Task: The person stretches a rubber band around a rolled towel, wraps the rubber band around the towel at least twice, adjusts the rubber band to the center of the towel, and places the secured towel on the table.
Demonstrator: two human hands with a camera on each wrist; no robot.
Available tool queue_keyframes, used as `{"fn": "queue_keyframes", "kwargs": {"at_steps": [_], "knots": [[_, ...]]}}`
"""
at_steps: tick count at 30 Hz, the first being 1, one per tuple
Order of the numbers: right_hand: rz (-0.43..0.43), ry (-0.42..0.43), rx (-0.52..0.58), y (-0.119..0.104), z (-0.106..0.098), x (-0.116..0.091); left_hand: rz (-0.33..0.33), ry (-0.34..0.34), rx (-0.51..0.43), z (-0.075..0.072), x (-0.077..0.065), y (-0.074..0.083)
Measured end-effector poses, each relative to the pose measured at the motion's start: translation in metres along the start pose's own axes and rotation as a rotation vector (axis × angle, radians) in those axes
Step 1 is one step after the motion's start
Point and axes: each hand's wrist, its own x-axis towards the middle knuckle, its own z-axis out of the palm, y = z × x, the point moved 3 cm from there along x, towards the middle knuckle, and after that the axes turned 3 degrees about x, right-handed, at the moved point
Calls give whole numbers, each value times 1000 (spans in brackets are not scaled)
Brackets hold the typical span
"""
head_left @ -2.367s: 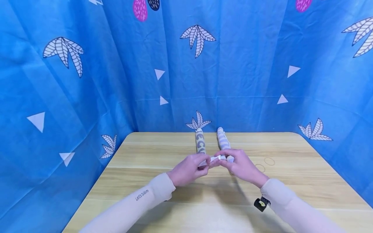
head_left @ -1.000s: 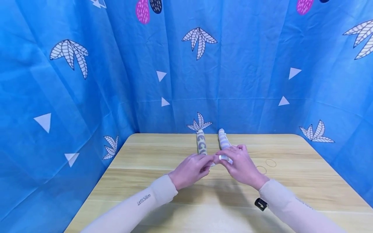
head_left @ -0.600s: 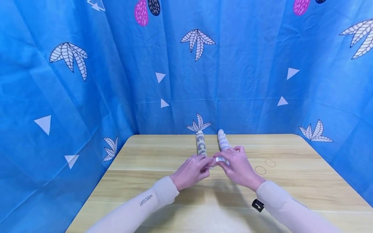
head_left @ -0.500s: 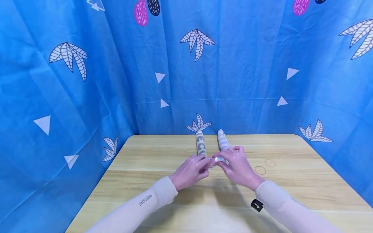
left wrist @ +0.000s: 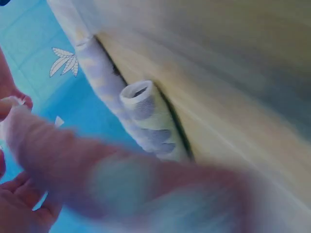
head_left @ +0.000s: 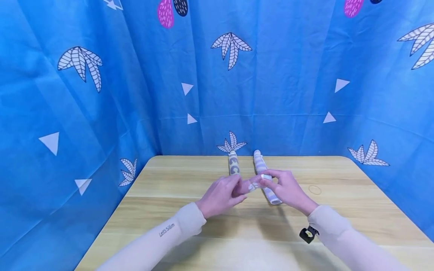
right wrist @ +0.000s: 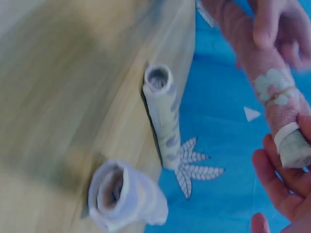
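Observation:
Between my hands a pink rolled towel (head_left: 249, 184) with pale flower shapes is held above the table. My left hand (head_left: 220, 195) grips its left part, thumb and fingers around the roll. At the other end, my right hand (head_left: 288, 188) pinches the roll between thumb and fingers. In the right wrist view a tan rubber band (right wrist: 281, 95) circles the pink roll over a pale flower, and a white strip (right wrist: 285, 135) runs round it near the end. Behind the hands lie a grey-patterned rolled towel (head_left: 234, 163) and a striped lilac rolled towel (head_left: 261, 165).
A loose rubber band (head_left: 315, 189) lies on the wooden table (head_left: 169, 180), right of the hands. A blue printed curtain (head_left: 288, 75) hangs along the table's back and sides. A black watch-like device (head_left: 307, 234) is on the right wrist.
My right hand has shifted right to the roll's end, exposing more pink towel between the hands. The striped roll's near end has come into view, while one loose rubber band no longer shows.

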Motion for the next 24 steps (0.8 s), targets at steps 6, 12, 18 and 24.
{"fn": "queue_keyframes", "kwargs": {"at_steps": [6, 12, 18, 24], "knots": [[117, -9, 36, -8, 13, 0, 13, -21, 39, 7, 5, 1], [128, -53, 75, -8, 17, 1, -27, -20, -10, 11, 1, -4], [-173, -88, 2, -10, 18, -3, -87, -69, -109, 12, -3, -8], [-409, -33, -229, -12, 18, -8, -83, -79, -180, 13, -5, -10]]}}
